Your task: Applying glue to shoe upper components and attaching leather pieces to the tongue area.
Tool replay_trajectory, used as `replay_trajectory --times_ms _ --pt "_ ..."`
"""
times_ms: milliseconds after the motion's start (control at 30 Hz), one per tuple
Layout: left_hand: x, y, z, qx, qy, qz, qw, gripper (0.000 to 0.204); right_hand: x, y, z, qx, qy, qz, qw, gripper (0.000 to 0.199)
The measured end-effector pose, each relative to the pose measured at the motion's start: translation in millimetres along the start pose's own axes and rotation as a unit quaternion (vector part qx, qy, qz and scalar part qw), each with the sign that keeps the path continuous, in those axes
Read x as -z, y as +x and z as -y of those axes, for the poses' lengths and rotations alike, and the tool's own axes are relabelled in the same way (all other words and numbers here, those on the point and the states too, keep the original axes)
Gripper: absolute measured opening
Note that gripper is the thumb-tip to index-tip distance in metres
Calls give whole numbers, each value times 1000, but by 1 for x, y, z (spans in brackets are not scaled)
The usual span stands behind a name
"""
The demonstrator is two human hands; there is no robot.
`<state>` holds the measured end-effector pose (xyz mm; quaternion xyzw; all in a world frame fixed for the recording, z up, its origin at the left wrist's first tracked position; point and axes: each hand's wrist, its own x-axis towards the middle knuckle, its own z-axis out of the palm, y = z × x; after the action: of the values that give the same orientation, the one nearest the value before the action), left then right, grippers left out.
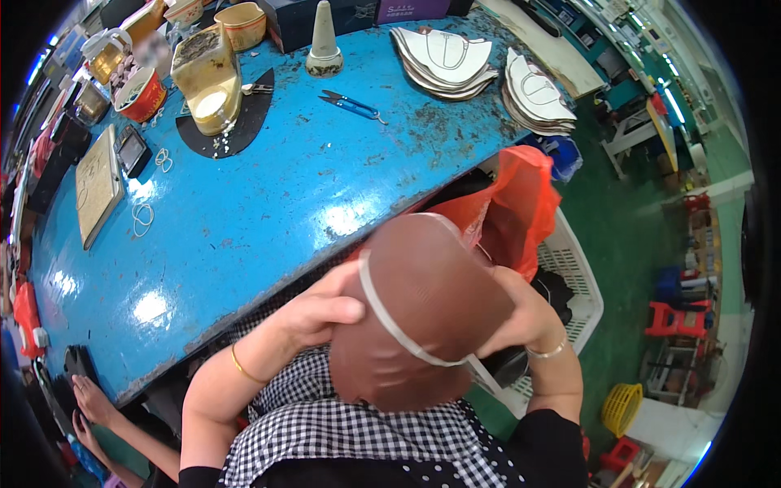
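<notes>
A stack of brown, leather-like cut pieces [431, 285] is in front of my lap, past the table's edge. Around it runs a pale elastic-looking band [386, 317]. My left hand [321, 309] grips the stack's left side, thumb on top beside the band, fingers hidden underneath. On the opposite side, my right hand [533, 317] is closed round the right edge, its fingertips mostly hidden behind the pieces. Just beyond the stack, a red plastic bag [529, 203] hangs open with more brown material inside. It rests in a white slotted plastic crate [587, 285].
On the blue table [268, 195] are thread snips [351, 106], a grey cone [324, 45], a yellowish glue container [207, 81] and two stacks of white pieces [443, 61]. A pale board [99, 187] lies left. Another person's hand [93, 398] is at lower left.
</notes>
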<state>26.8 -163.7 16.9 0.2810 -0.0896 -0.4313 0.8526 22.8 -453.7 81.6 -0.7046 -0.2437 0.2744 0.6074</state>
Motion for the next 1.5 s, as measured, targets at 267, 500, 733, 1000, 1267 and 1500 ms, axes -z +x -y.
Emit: replay_trajectory --times_ms 267,500,733,1000,1267,1500 --pt "106 -212 -26 -323 150 -267 896 56 106 -18 -214 -346 -440 -50 827 33" --pt "78 -322 -112 -415 192 -486 745 48 144 -5 -309 -231 -401 10 887 36" --pt "119 -333 -179 -415 539 -632 371 46 226 -200 -450 -87 -240 94 962 35" --pt "199 -337 -266 -350 611 -700 123 45 208 -270 -428 -90 -36 43 994 36" --pt "228 -357 -261 -76 783 -601 145 66 90 -102 -243 -143 127 -114 975 37" --pt "15 -69 -81 -101 602 -210 763 19 47 -27 -165 -141 248 -289 914 39"
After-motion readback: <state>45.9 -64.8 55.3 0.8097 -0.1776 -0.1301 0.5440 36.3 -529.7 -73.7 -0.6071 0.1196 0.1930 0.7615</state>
